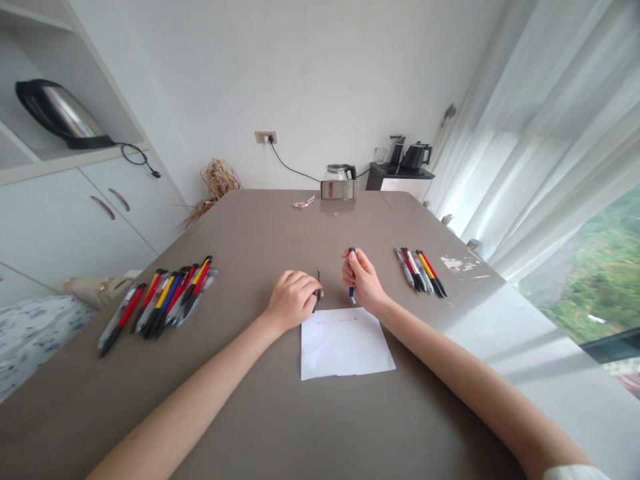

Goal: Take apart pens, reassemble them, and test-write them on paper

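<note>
Just beyond the paper sheet [347,350]: the right hand [363,277] wraps tightly around a blue pen barrel [352,291], near upright at the sheet's far right corner; whether its pale lower tip meets the worktop [250,413], I cannot tell.
Left hand [294,297]: palm down by the sheet's far left corner, curled; what it pinches, if anything, is hidden.
Dark rod [319,277]: thin, beside the left hand, beyond the sheet's far edge; a sideways nudge could set it rolling.
Small pale piece [322,293]: next to the rod; so tiny that a careless brush of the hand could lose it.
Barrel: looks smooth, so a slackened grip could let it slip; pressed at a slant, its tip might skid.
Sheet: flat, faint reddish marks [337,321] near its far edge; apparently unweighted, so a dragging right forearm [440,360] could shift or crumple it.
Left pens [167,297]: overlapping, well left of the sheet; pulling one could scatter its neighbours.
Right pens [420,272]: side by side, right of and beyond the sheet; a wide sweep of that forearm could knock them askew.
</note>
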{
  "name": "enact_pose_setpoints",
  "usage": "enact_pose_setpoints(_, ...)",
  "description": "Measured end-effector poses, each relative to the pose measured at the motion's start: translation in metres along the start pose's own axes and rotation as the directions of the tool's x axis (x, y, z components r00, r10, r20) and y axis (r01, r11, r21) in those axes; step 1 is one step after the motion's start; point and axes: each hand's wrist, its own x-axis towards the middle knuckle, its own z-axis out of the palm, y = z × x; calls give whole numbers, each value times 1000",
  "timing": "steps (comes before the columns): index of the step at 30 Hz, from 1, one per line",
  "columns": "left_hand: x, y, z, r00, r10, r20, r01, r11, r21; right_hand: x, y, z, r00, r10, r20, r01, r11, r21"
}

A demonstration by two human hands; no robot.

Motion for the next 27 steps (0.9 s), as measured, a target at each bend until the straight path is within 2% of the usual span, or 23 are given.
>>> enact_pose_setpoints(10,-1,-2,1,1000,-2,19,2,1000,-2,4,6,-1,997,-79,-7,79,997,3)
enact_pose_setpoints(18,0,0,1,1000,-3,11,3,1000,-2,5,-1,-5,998,-4,55,18,970,-244)
enact_pose_setpoints(23,0,-1,0,1000,1,21,-1,1000,-5,13,3,-14,995,98,-30,-102,967,-235)
enact_pose_setpoints(27,-1,-2,1,1000,-3,31,3,1000,-3,16,11,-20,969,223,-107,-243,938,-246)
